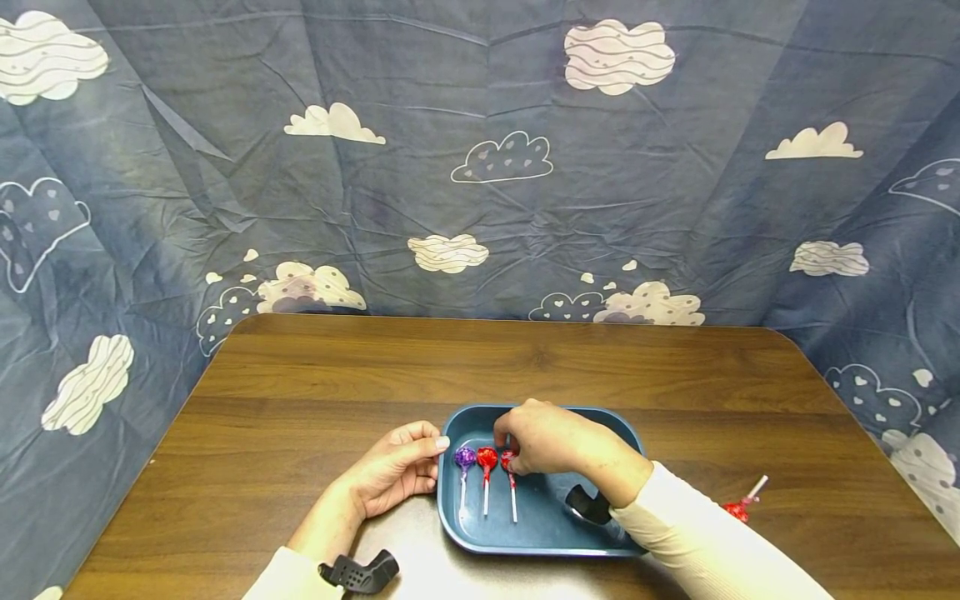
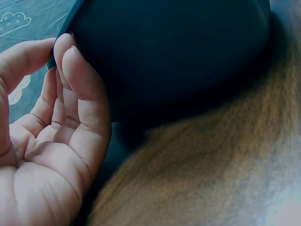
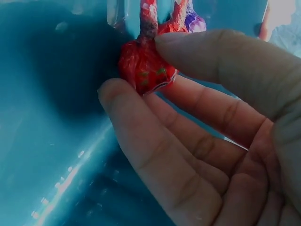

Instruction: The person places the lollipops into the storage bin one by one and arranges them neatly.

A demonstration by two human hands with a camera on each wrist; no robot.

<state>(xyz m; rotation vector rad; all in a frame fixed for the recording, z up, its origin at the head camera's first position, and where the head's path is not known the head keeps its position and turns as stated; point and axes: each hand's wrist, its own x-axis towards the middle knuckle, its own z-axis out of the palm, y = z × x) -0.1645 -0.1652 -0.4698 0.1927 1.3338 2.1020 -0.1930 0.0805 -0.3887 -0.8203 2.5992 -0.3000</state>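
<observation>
My left hand (image 1: 397, 471) pinches the left rim of a blue tray (image 1: 546, 527) between thumb and fingers; the left wrist view shows the fingers against the tray's outer wall. Inside the tray, a purple-wrapped lollipop (image 1: 465, 457) and a red-wrapped lollipop (image 1: 487, 457) lie side by side, sticks toward me. To their right is another red lollipop (image 3: 141, 66), its stick pointing the same way. Over it, my right hand (image 1: 551, 437) holds its wrapped head with thumb and fingers, partly covering it in the head view.
Right of the tray, one more red lollipop (image 1: 737, 510) lies on the wooden table (image 1: 375, 367), partly hidden by my right sleeve (image 1: 705, 533). A dark cloth with clouds (image 1: 420, 208) hangs behind the table. Dark straps circle both wrists.
</observation>
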